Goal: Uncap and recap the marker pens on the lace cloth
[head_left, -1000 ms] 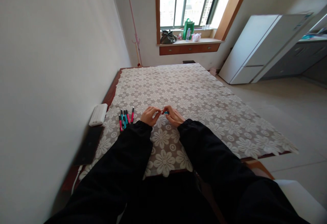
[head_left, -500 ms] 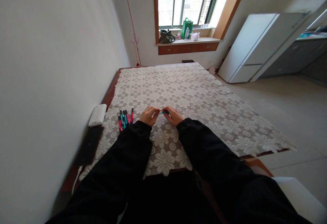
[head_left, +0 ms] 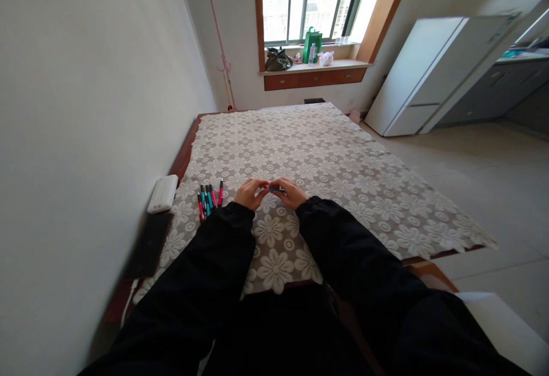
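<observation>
Holding a teal pen [head_left: 278, 190] within the right hand [head_left: 292, 194].

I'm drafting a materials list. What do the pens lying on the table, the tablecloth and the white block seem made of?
Pens: probably plastic, from the evenly coloured pink or teal barrels with black ends; finish unclear at this size.
Tablecloth: lace-like fabric, matte, with raised pale flowers on a greyish ground.
White block: likely hard plastic, smooth, given its even surface and rounded corners.
</observation>
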A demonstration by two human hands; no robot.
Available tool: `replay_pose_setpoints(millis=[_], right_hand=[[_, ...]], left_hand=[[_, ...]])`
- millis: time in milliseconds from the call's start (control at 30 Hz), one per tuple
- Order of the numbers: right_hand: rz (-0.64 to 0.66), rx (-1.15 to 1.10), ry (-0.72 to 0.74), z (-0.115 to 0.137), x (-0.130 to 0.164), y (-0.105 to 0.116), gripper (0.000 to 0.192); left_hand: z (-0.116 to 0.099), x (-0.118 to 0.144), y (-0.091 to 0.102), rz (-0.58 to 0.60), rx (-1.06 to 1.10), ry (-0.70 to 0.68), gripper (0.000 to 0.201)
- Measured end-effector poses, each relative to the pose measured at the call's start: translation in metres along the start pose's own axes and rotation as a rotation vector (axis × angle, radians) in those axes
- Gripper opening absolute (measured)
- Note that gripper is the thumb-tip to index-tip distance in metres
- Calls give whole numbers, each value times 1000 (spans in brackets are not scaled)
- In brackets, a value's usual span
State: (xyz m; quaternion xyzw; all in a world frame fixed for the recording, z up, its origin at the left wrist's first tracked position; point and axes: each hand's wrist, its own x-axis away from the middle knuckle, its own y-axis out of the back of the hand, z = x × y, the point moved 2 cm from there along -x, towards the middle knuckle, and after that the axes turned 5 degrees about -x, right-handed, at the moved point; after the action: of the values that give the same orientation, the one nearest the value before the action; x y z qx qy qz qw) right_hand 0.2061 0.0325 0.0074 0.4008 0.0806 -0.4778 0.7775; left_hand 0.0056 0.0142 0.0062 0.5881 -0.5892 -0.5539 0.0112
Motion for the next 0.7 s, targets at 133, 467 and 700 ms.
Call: replay_pose_setpoints(millis=[133,467,700], right_hand=[[-87,-146,-71,2,-2,1,19],[-390,-509,-273,-20,-6,6,40],[-346,-524,-251,-14,-5,3,38]], left_hand=[[1,-1,1,-37,-82,42,15],[5,0,-2,73,-215,150,33],[16,5,-8,80,-260,168,8]])
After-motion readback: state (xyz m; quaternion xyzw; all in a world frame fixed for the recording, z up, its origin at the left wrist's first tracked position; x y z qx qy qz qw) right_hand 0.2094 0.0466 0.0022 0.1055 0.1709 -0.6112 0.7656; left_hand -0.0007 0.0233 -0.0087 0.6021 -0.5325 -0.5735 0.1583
